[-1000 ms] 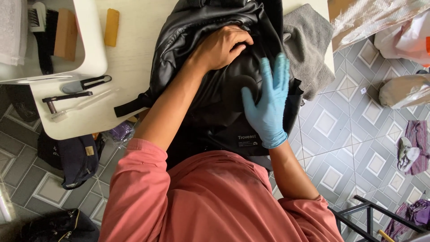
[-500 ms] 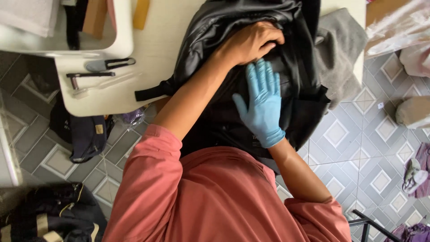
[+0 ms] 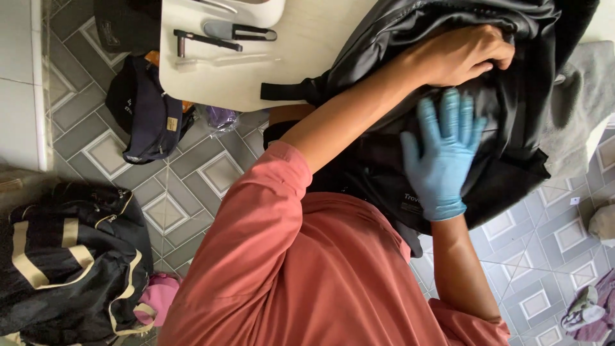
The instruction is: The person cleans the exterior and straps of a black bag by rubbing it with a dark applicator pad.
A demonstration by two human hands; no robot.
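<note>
A black backpack (image 3: 512, 160) lies on the edge of a white table (image 3: 307, 70) and hangs over it toward me. My bare left hand (image 3: 467, 54) reaches across from the left, its fingers curled into the shiny fabric near the backpack's top. Just below it, my right hand (image 3: 445, 154), in a blue glove, rests flat on the backpack's front with the fingers spread and nothing in them. My salmon-coloured sleeve fills the lower middle of the view.
Black-handled tools (image 3: 208, 40) and a clear stick (image 3: 224, 61) lie on the table's left end. A grey cloth (image 3: 580, 115) sits right of the backpack. On the tiled floor are a dark cap (image 3: 144, 109), a black bag with cream stripes (image 3: 64, 256) and purple cloth (image 3: 586, 311).
My gloved right hand has slid left across the backpack to just under my left hand. The left hand keeps its grip. The view has swung, so the table now sits further right.
</note>
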